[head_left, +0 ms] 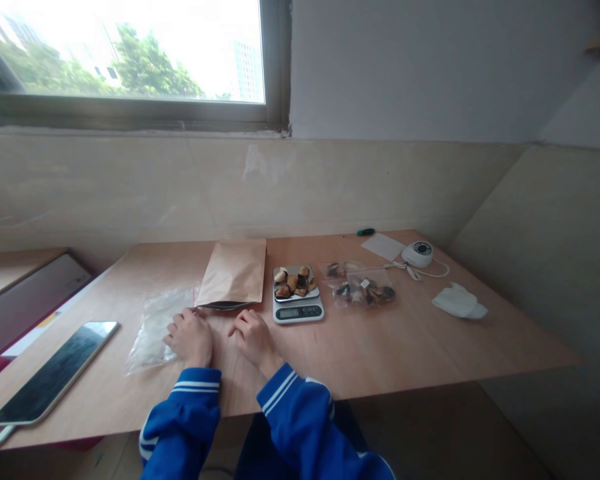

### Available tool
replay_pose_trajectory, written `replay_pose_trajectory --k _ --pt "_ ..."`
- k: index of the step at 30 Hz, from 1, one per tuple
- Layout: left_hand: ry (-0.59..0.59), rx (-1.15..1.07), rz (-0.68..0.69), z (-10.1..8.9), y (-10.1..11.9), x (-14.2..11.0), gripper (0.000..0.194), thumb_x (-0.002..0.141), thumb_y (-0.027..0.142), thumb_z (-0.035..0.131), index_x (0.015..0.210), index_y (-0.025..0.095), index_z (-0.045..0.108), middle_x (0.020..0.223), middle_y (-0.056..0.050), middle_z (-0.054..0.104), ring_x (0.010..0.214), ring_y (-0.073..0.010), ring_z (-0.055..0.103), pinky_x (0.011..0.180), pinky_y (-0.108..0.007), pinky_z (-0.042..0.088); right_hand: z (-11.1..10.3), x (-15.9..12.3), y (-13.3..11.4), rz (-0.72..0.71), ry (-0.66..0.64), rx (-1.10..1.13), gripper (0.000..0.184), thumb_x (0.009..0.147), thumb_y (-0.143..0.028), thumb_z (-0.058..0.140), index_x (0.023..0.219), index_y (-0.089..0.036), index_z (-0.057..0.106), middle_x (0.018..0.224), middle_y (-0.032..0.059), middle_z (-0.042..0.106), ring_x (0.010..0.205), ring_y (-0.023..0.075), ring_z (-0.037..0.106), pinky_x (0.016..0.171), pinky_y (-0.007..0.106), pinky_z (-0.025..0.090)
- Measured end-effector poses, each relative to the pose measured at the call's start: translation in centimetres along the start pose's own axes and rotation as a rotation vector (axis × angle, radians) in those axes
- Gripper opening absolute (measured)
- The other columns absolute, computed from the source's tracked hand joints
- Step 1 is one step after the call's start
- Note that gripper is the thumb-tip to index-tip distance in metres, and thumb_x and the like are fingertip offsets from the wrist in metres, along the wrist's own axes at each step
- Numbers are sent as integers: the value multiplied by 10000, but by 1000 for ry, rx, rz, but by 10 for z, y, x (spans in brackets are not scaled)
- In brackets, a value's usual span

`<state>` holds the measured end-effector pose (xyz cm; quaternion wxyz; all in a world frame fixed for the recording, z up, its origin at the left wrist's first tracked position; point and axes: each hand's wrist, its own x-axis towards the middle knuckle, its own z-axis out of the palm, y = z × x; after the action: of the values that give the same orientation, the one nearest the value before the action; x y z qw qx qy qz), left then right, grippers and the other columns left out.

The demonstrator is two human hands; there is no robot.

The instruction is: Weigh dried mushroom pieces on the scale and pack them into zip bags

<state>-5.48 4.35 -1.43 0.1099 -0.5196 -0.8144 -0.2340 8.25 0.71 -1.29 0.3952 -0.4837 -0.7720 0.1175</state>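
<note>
My left hand [191,338] rests on the wooden table [410,340] with its fingers curled, touching the edge of an empty clear plastic bag [155,327]. Just to its right, my right hand [253,337] also lies loosely curled on the table, in front of a brown paper pouch [234,273]. Nothing shows inside either hand. Right of the pouch stands a small digital scale [298,300] with brown and dark chunks [294,281] piled on its platform. Beside the scale lies a clear bag [363,288] holding more of the same chunks.
A phone [57,370] on a cable lies at the left of the table. At the back right are a white paper [383,246], a green pen [365,232], a round white device [418,253] with a cord, and a white folded cloth [459,301]. A wall and window stand behind.
</note>
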Motion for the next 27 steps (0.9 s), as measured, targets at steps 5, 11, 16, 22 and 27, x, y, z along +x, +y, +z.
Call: replay_pose_trajectory --k 5,11,16,22,27 --pt "144 -344 -237 -9 3 5 232 853 286 423 972 145 565 980 -150 596 979 -341 534 828 -535 404 -1 0 0 9 32 36 280 813 2 471 746 -193 660 795 35 600 825 181 559 770 301 472" --pt "668 -779 -58 -6 10 -1 71 869 217 430 925 185 460 955 -90 548 959 -235 536 871 -475 414 -10 1 -7 -5 194 241 264 882 -86 394 1033 -171 593 981 77 620 964 184 578 863 316 487" --pt "532 -962 689 3 23 -18 158 819 168 550 891 215 417 883 -23 564 778 -144 595 692 -324 504 -15 1 -11 60 306 404 282 951 -257 362 1192 -165 477 1108 116 602 969 192 602 837 342 512" --pt "307 -903 849 -11 33 -27 230 887 167 423 1108 196 479 1009 -79 628 944 -177 628 774 -339 532 -21 1 -13 146 314 504 258 987 -289 300 1070 -191 523 1006 87 645 939 187 625 827 332 514" --pt "261 -773 784 -15 26 -23 166 871 201 438 923 201 595 906 -73 624 852 -186 615 784 -349 509 -14 -2 -9 117 287 463 277 973 -307 342 1145 -175 516 1045 109 656 967 200 640 827 333 527"
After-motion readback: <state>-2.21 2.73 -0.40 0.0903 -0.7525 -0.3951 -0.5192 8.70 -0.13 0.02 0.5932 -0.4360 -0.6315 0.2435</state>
